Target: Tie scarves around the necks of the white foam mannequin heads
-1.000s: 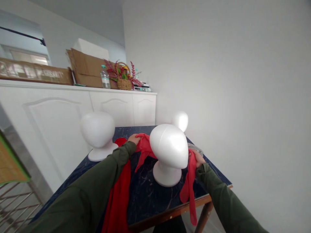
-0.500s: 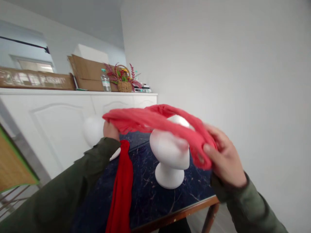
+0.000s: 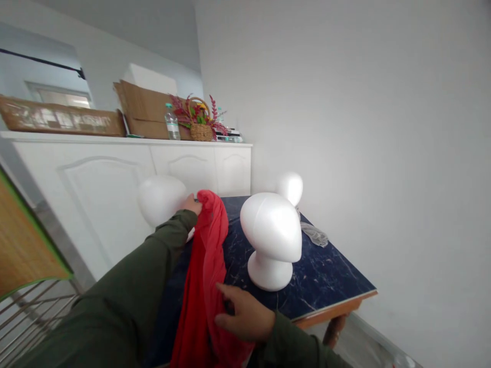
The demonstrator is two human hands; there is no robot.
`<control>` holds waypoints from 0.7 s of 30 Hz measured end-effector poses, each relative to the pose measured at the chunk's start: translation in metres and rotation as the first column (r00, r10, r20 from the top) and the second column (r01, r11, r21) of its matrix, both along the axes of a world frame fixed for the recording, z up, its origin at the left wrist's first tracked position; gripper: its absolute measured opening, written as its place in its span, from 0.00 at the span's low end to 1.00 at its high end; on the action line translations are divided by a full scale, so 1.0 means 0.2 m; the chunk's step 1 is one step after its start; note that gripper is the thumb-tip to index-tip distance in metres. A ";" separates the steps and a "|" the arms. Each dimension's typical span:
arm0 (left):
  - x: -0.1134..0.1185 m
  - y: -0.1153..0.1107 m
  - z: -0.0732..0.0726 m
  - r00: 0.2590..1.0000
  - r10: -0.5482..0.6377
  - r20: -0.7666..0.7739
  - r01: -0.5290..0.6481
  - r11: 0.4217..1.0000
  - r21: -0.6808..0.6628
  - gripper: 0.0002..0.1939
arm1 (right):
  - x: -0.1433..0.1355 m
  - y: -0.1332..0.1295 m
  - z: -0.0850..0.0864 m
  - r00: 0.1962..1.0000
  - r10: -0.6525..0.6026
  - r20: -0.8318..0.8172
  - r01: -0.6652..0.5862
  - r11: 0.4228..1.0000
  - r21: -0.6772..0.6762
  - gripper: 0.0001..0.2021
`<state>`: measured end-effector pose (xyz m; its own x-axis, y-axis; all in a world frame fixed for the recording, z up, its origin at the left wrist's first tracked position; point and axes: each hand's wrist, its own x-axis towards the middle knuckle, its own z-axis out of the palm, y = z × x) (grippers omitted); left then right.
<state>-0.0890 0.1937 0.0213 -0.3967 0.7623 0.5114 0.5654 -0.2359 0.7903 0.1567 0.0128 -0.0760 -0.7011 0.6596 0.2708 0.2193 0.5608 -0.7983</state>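
A light red cloth (image 3: 215,235) hangs lengthwise over a darker red cloth (image 3: 192,301) on the left part of the dark blue marbled table (image 3: 318,276). At the far end of the light red cloth, my left hand (image 3: 192,204) is closed on its edge. My right hand (image 3: 245,314) is at the near part of the same cloth, thumb and forefinger apart, with nothing gripped between them. Right of the cloths stands a bare white foam head (image 3: 272,230) on its round base.
Another white head (image 3: 163,199) stands left, partly behind my left arm, and a third (image 3: 290,188) at the back. A grey crumpled cloth (image 3: 315,234) lies near the table's right edge. Behind is a white cabinet (image 3: 103,174) with cardboard boxes (image 3: 148,110) and a flower basket (image 3: 201,132).
The light red cloth, stretched between both hands above the head, has come down left onto the darker one. My right hand has moved left and down and let go, uncovering the middle head.
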 end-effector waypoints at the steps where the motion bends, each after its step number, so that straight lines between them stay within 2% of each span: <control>1: 0.01 0.00 -0.04 1.000 0.023 -0.004 -0.023 1.000 -0.020 0.19 | 0.02 0.01 -0.05 0.999 0.030 0.043 -0.029 0.999 -0.024 0.28; 3: 0.04 -0.05 -0.16 0.998 0.058 -0.012 -0.058 0.998 -0.025 0.22 | 0.13 0.02 -0.17 0.996 -0.019 0.092 0.025 0.997 -0.066 0.17; 5: 0.09 -0.12 -0.31 0.999 0.026 -0.045 -0.026 1.000 -0.010 0.25 | 0.29 0.05 -0.31 0.961 -0.248 0.118 0.260 0.960 -0.102 0.10; 7: 0.16 -0.21 -0.45 0.993 -0.082 -0.087 0.080 0.997 -0.023 0.24 | 0.47 0.13 -0.41 0.815 -0.573 0.086 0.578 0.813 -0.068 0.10; 8: 0.21 -0.25 -0.51 0.981 -0.164 -0.104 0.160 0.986 -0.043 0.24 | 0.55 0.19 -0.45 0.699 -0.714 0.045 0.716 0.697 -0.053 0.11; 9: 0.26 -0.29 -0.57 0.952 -0.286 -0.111 0.279 0.957 -0.078 0.25 | 0.61 0.25 -0.46 0.585 -0.810 -0.032 0.808 0.586 -0.057 0.13; 10: 0.33 -0.33 -0.61 0.928 -0.356 -0.108 0.345 0.933 -0.107 0.26 | 0.65 0.31 -0.46 0.512 -0.846 -0.147 0.849 0.525 -0.062 0.16; 11: 0.40 -0.36 -0.64 0.902 -0.420 -0.101 0.406 0.904 -0.134 0.27 | 0.68 0.37 -0.45 0.486 -0.841 -0.237 0.855 0.513 -0.069 0.20; 12: 0.48 -0.38 -0.66 0.874 -0.477 -0.094 0.461 0.874 -0.151 0.30 | 0.68 0.42 -0.43 0.493 -0.819 -0.294 0.841 0.535 -0.082 0.22; 15: 0.70 -0.40 -0.68 0.768 -0.635 -0.082 0.623 0.771 -0.132 0.39 | 0.60 0.50 -0.37 0.592 -0.722 -0.358 0.727 0.670 -0.150 0.21; 16: 0.77 -0.40 -0.68 0.752 -0.656 -0.061 0.648 0.753 -0.115 0.42 | 0.55 0.50 -0.36 0.616 -0.699 -0.362 0.693 0.700 -0.172 0.19; 18: 0.87 -0.40 -0.68 0.782 -0.624 -0.004 0.622 0.780 -0.070 0.47 | 0.47 0.47 -0.36 0.638 -0.680 -0.362 0.660 0.725 -0.198 0.18; 21: 0.90 -0.43 -0.67 0.879 -0.477 -0.021 0.477 0.879 0.008 0.49 | 0.40 0.38 -0.37 0.645 -0.662 -0.382 0.650 0.738 -0.180 0.18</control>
